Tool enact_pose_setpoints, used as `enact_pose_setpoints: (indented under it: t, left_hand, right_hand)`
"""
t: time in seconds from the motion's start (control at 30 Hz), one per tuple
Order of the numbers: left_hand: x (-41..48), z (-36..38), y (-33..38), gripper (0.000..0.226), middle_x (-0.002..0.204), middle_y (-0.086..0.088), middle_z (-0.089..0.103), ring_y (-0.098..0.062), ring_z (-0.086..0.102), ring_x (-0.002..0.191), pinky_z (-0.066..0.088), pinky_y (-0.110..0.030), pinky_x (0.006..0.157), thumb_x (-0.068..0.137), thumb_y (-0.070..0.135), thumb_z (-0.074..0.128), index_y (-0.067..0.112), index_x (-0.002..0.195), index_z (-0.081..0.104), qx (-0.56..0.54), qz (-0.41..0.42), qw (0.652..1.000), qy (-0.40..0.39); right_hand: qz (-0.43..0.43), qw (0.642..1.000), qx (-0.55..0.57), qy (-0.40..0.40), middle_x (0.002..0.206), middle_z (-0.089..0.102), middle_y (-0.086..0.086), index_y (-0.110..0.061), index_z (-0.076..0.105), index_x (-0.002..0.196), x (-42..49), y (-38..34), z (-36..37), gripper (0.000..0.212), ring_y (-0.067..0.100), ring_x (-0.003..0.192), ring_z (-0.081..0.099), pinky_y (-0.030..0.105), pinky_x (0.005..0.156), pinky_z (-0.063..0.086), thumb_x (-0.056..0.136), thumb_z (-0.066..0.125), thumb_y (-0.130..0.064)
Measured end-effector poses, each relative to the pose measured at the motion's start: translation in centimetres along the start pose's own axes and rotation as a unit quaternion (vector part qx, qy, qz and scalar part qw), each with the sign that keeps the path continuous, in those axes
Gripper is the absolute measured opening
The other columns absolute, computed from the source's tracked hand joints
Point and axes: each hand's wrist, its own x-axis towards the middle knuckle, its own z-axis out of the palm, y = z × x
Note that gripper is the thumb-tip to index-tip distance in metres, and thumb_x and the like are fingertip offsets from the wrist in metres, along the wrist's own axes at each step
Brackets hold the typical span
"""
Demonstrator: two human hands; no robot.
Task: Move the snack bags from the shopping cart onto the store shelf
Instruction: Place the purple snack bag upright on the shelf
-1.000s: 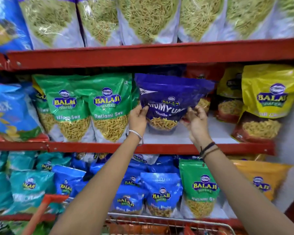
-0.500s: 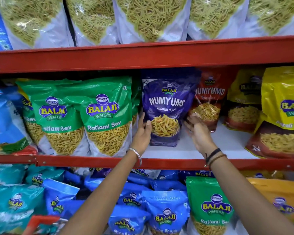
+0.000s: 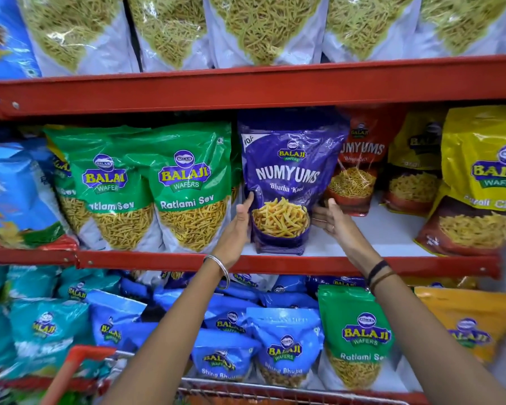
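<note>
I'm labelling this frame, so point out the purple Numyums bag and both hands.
purple Numyums bag [image 3: 287, 176]: head view, front label.
left hand [image 3: 240, 222]: head view, back.
right hand [image 3: 332, 222]: head view, palm.

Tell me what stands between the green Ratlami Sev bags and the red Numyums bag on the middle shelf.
In the head view, the purple Numyums bag stands upright there, with the left hand and right hand at its sides.

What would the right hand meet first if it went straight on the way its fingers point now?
Probably the red Numyums bag: the right hand points up and into the shelf, just right of the purple bag. Depth is unclear, so it may brush the purple bag first.
</note>
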Motion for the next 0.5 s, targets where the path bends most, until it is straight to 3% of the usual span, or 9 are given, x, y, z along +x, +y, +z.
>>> enact_pose_setpoints:
  t: [0.03,0.07,0.1,0.17,0.23,0.33,0.4,0.5]
  left_hand:
    - [-0.5,-0.2,0.2,0.075,0.124,0.041,-0.007,-0.022,0.050,0.118,0.036,-0.049,0.106,0.049,0.094,0.013,0.067,0.118,0.026,0.000,-0.002,1.000,0.006]
    - [-0.9,-0.4,0.4,0.071,0.124,0.044,-0.006,-0.018,0.052,0.099,0.040,-0.043,0.095,0.049,0.094,0.012,0.070,0.114,0.028,-0.001,-0.003,1.000,0.012]
    - [-1.3,-0.5,0.6,0.067,0.134,0.041,0.001,-0.015,0.049,0.092,0.042,-0.038,0.085,0.050,0.093,0.011,0.072,0.111,0.029,-0.003,-0.004,1.000,0.013]
    - [-2.0,-0.5,1.0,0.056,0.149,0.014,0.024,-0.016,0.050,0.106,0.045,-0.029,0.079,0.063,0.083,0.007,0.069,0.113,0.028,-0.018,-0.013,1.000,0.005]
    - [-2.4,-0.5,1.2,0.056,0.149,0.004,0.028,-0.017,0.050,0.118,0.043,-0.030,0.086,0.072,0.073,0.005,0.060,0.124,0.025,-0.024,-0.019,1.000,0.005]
    - [-3.3,0.0,1.2,0.052,0.151,-0.007,0.034,-0.027,0.036,0.137,0.031,-0.048,0.115,0.093,0.049,0.017,0.030,0.139,0.031,-0.006,-0.008,0.999,0.035]
    - [-5.0,0.8,0.8,0.040,0.141,0.002,0.046,-0.019,0.041,0.134,0.031,-0.046,0.116,0.097,0.035,0.029,0.025,0.133,0.044,-0.025,0.033,0.997,0.070]
    - [-9.0,2.5,-0.4,0.028,0.124,0.010,0.061,-0.010,0.053,0.122,0.040,-0.039,0.108,0.093,0.036,0.039,0.036,0.113,0.059,-0.061,0.077,0.991,0.095]
  right_hand:
    - [-0.005,1.000,-0.008,-0.003,0.120,0.061,0.012,-0.006,0.055,0.122,-0.3,0.0,-0.2,0.053,0.009,0.093,0.062,0.002,0.063,0.046,0.098,0.023,-0.042]
    - [-0.008,1.000,-0.014,-0.005,0.116,0.063,0.013,-0.006,0.058,0.118,-0.6,0.0,-0.3,0.053,0.008,0.089,0.064,0.004,0.064,0.047,0.098,0.024,-0.042]
    - [-0.011,1.000,-0.014,-0.006,0.112,0.064,0.012,-0.006,0.060,0.114,-0.9,0.0,-0.4,0.053,0.006,0.085,0.067,0.006,0.065,0.048,0.098,0.024,-0.042]
    - [-0.016,1.000,-0.008,-0.011,0.110,0.064,0.011,-0.005,0.060,0.114,-1.5,-0.1,-0.5,0.052,0.001,0.078,0.069,0.005,0.063,0.048,0.098,0.026,-0.040]
    - [-0.013,1.000,-0.014,-0.024,0.115,0.061,0.008,-0.004,0.057,0.121,-2.3,-0.4,-0.3,0.054,0.001,0.085,0.066,0.004,0.067,0.048,0.098,0.025,-0.041]
    - [-0.020,0.999,-0.036,-0.024,0.127,0.057,0.006,-0.005,0.052,0.127,-4.2,-0.4,0.2,0.053,0.012,0.109,0.059,0.016,0.095,0.042,0.097,0.030,-0.042]
    - [-0.041,0.998,-0.053,0.018,0.127,0.058,0.006,-0.011,0.057,0.123,-6.6,0.3,0.2,0.041,0.018,0.120,0.055,0.030,0.107,0.036,0.095,0.039,-0.036]
    - [-0.070,0.995,-0.040,0.052,0.116,0.064,0.003,-0.022,0.061,0.108,-12.2,2.3,-0.1,0.022,0.018,0.113,0.060,0.031,0.104,0.040,0.095,0.044,-0.026]
